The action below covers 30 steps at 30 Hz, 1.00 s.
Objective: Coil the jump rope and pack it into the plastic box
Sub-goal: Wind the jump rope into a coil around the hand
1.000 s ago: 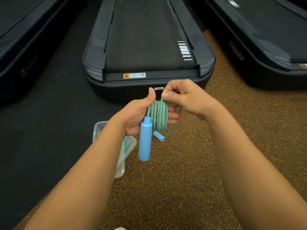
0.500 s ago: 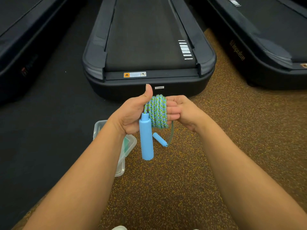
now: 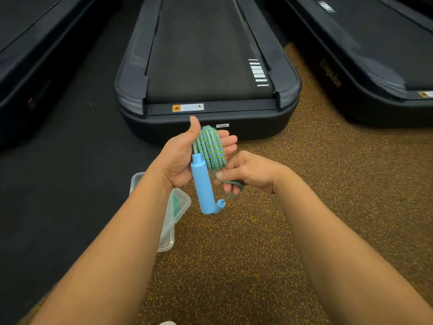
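Note:
A blue and green braided jump rope (image 3: 209,146) is wound in several loops around my left hand (image 3: 180,158), whose thumb points up and whose fingers are spread behind the coil. One light blue handle (image 3: 203,186) hangs down from that palm. My right hand (image 3: 248,172) sits just below and to the right of the coil, pinching the loose rope end. The second blue handle (image 3: 220,204) dangles under it, touching the first handle's lower end. The clear plastic box (image 3: 172,214) lies on the floor beneath my left forearm, partly hidden.
A black treadmill (image 3: 206,66) stands straight ahead, its rear edge close behind my hands. Another treadmill (image 3: 375,55) is at the right and a third at the far left. The floor is brown speckled rubber on the right and black matting on the left.
My right hand has dropped from the top of the coil to below it, pulling the loose end down. My left fingers have spread, and the small handle has swung against the long one.

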Tool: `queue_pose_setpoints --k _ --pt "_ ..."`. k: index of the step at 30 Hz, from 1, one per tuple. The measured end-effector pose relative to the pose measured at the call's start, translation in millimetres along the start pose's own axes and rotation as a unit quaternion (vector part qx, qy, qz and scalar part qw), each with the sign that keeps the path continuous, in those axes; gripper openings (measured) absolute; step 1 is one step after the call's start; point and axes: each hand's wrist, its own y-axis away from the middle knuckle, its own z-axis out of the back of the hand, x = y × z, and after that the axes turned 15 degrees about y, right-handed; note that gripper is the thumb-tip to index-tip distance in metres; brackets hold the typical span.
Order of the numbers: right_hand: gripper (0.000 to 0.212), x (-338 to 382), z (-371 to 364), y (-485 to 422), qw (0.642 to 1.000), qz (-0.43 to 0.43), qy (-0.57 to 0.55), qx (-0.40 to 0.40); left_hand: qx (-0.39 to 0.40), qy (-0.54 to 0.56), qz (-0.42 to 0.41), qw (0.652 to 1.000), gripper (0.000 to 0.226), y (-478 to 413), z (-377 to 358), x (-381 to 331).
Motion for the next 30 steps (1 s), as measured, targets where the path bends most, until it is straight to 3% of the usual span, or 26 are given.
queue_pose_setpoints --k 9,14,19,22,26,30 --pt "0.015 28 21 18 0.996 0.003 0.092 0.004 -0.016 -0.031 -0.017 0.999 0.069 -4 4 3" --pt "0.013 43 27 27 0.992 0.028 0.124 -0.021 -0.041 -0.118 -0.017 0.992 0.072 -5 5 5" --pt "0.014 54 35 34 0.985 0.057 0.148 -0.073 -0.069 -0.148 0.007 0.987 0.068 -6 1 12" --pt "0.012 56 37 34 0.98 0.06 0.15 -0.115 -0.043 -0.138 0.022 0.989 0.062 -7 -5 13" --pt "0.016 51 39 25 0.947 0.075 0.236 -0.204 -0.011 -0.133 0.03 0.991 0.069 -6 -10 13" --pt "0.012 49 39 21 0.937 0.106 0.212 -0.257 0.019 -0.121 0.048 0.991 0.075 -5 -15 14"
